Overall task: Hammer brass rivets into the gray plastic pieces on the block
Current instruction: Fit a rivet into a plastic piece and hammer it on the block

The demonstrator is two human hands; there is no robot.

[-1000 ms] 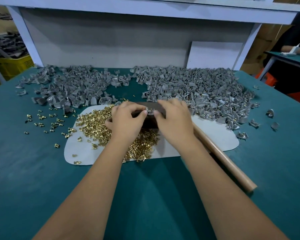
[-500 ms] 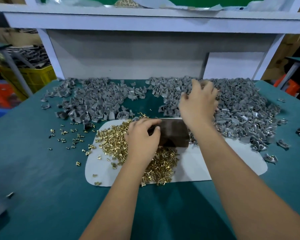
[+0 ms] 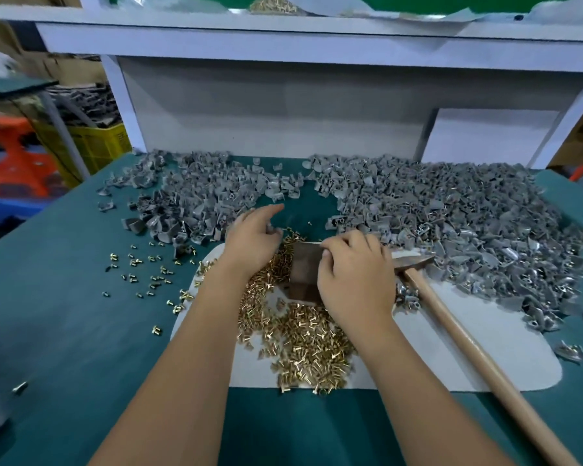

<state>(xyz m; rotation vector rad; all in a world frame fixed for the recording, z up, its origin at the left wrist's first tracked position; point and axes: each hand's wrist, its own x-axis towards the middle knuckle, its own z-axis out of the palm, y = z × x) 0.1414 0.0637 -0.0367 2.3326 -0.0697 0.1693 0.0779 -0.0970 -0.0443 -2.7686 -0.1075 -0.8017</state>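
The block sits under the right hand, whose curled fingers have come back from the gray pieces, grip unclear. The left hand, fingers loose, has shifted toward the rivets; hammer untouched, so loading continues.

Block half hidden under right hand; fingertips unreadable.

Block on mat, rivets in front, hammer right

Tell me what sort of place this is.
Probably a small factory assembly bench: heaps of gray plastic pieces, a pile of brass rivets, and a hammer beside a block.
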